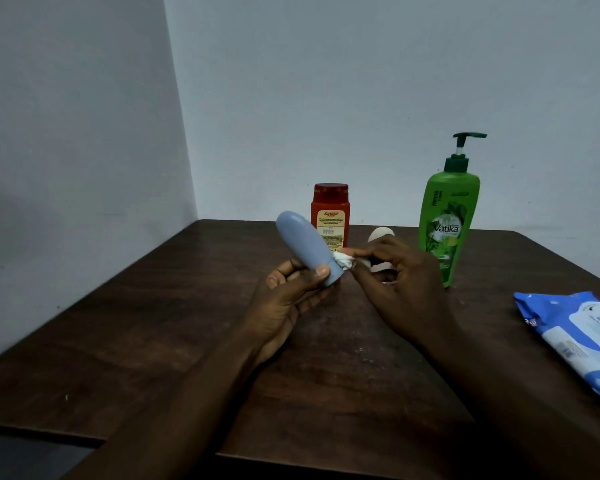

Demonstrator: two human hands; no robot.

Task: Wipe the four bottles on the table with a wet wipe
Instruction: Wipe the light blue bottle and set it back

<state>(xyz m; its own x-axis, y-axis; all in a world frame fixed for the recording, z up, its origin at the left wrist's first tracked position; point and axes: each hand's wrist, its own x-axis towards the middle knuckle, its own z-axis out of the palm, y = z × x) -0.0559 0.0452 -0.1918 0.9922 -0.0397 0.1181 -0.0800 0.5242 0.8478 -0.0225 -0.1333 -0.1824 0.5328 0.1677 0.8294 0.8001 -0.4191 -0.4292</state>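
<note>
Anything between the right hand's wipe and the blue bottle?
Nothing visible. The right hand presses the bunched wet wipe directly against the cap end of the blue bottle, which the left hand holds tilted above the table.

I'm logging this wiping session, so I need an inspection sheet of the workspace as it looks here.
Surface: dark wooden table, faint pale specks near the middle.
Job's things: blue bottle held tilted off the table; wet wipe bunched at its lower end; red bottle and green pump bottle upright at the back; white bottle mostly hidden behind the right hand.
Clutter: blue wipes pack at the right edge.
Grippers: left hand grips the blue bottle; right hand pinches the wipe.
Cables: nothing seen.
Surroundings: plain walls, corner behind.
</note>
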